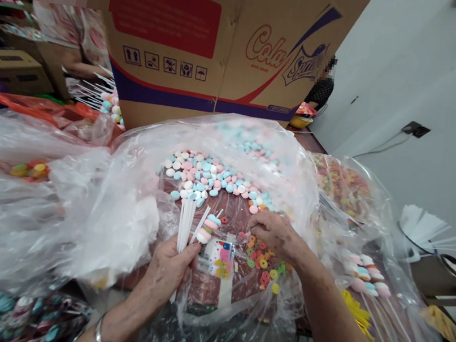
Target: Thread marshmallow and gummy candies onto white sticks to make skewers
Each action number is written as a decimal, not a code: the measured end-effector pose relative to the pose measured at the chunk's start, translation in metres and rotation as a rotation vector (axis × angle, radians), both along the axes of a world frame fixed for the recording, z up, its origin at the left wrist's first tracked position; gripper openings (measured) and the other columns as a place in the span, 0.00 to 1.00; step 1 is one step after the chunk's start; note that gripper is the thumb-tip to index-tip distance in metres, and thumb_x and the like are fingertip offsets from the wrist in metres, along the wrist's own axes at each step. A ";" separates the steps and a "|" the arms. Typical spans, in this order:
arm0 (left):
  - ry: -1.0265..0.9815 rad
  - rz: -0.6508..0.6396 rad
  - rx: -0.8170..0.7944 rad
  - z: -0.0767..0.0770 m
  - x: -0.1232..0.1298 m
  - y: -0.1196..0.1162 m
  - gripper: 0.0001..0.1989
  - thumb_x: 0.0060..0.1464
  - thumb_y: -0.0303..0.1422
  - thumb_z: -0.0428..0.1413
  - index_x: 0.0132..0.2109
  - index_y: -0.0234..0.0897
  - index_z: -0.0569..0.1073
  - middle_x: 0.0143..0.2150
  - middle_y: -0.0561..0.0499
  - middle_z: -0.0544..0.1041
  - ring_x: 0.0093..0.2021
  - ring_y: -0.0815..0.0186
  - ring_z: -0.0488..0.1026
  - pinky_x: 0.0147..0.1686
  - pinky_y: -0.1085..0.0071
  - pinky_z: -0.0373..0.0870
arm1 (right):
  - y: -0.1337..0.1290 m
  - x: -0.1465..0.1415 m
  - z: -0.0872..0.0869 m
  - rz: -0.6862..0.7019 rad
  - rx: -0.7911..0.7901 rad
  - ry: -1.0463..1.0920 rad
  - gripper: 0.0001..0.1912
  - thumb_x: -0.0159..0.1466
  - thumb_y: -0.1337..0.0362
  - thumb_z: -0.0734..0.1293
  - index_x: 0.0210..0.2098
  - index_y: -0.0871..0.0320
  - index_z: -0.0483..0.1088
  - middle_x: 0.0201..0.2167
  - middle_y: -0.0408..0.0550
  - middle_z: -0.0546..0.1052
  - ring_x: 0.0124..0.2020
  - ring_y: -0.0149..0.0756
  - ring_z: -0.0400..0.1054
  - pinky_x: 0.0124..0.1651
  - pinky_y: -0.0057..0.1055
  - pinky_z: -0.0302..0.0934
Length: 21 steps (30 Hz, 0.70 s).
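Note:
My left hand is closed around a bundle of white sticks. One stick in the same grip carries a short stack of marshmallows in pink, white and blue, with a greenish layer among them. Beside its thumb lies a printed label card. My right hand hovers at the edge of a pile of gummy rings, its fingers curled together and pointing down. What its fingertips hold, if anything, is too small to make out. Beyond both hands, loose pastel marshmallows spill from a clear plastic bag.
A large cardboard box stands behind the bag. On the right are finished marshmallow sticks, a bag of gummy rings and more white sticks. Plastic bags cover the left. Two people are partly visible behind.

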<state>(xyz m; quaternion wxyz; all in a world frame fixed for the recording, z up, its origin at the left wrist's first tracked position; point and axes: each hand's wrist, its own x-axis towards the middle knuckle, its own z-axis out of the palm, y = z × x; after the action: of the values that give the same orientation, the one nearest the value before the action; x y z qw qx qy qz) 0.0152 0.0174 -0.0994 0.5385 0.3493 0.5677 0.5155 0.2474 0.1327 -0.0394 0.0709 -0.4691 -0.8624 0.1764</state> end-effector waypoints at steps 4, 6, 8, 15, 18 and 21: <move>-0.009 -0.001 -0.008 0.001 0.000 0.001 0.17 0.48 0.46 0.61 0.24 0.39 0.68 0.08 0.61 0.62 0.09 0.73 0.55 0.11 0.77 0.49 | -0.002 -0.007 -0.005 -0.003 -0.053 -0.060 0.12 0.61 0.72 0.62 0.34 0.57 0.77 0.33 0.46 0.79 0.36 0.37 0.70 0.39 0.28 0.57; 0.000 -0.008 -0.005 0.002 0.000 0.001 0.17 0.48 0.46 0.60 0.23 0.39 0.67 0.08 0.61 0.61 0.09 0.73 0.55 0.11 0.77 0.49 | -0.001 -0.008 -0.010 0.043 -0.050 -0.072 0.12 0.63 0.71 0.63 0.39 0.56 0.78 0.37 0.48 0.80 0.40 0.39 0.71 0.42 0.30 0.58; 0.011 -0.009 -0.001 0.002 0.000 0.000 0.17 0.49 0.45 0.59 0.23 0.39 0.67 0.08 0.61 0.61 0.08 0.74 0.55 0.11 0.77 0.49 | 0.002 -0.006 -0.015 0.118 -0.046 -0.088 0.12 0.64 0.70 0.64 0.42 0.56 0.78 0.40 0.49 0.80 0.43 0.40 0.71 0.46 0.31 0.59; -0.002 -0.017 -0.010 0.003 0.001 -0.001 0.16 0.48 0.46 0.59 0.24 0.39 0.68 0.07 0.60 0.61 0.09 0.73 0.55 0.11 0.77 0.49 | 0.000 -0.004 -0.022 0.159 0.001 -0.116 0.08 0.62 0.72 0.64 0.37 0.58 0.75 0.39 0.50 0.77 0.43 0.39 0.68 0.47 0.31 0.58; 0.003 -0.014 -0.019 0.004 0.002 -0.001 0.18 0.48 0.46 0.59 0.22 0.39 0.67 0.07 0.60 0.61 0.09 0.73 0.55 0.11 0.77 0.49 | -0.008 -0.009 -0.020 0.128 0.046 -0.131 0.05 0.60 0.73 0.63 0.33 0.59 0.71 0.38 0.51 0.75 0.42 0.39 0.67 0.45 0.32 0.58; 0.016 -0.010 -0.021 0.004 0.001 -0.001 0.18 0.48 0.46 0.60 0.22 0.39 0.68 0.09 0.60 0.62 0.09 0.73 0.55 0.11 0.76 0.50 | -0.014 -0.017 -0.017 0.005 0.036 -0.015 0.04 0.60 0.70 0.63 0.33 0.58 0.69 0.34 0.48 0.75 0.37 0.37 0.67 0.42 0.32 0.59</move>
<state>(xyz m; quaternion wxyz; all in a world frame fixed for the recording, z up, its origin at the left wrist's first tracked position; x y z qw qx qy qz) 0.0163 0.0165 -0.0956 0.5400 0.3506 0.5757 0.5041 0.2306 0.1190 -0.0563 0.0724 -0.4668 -0.8672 0.1577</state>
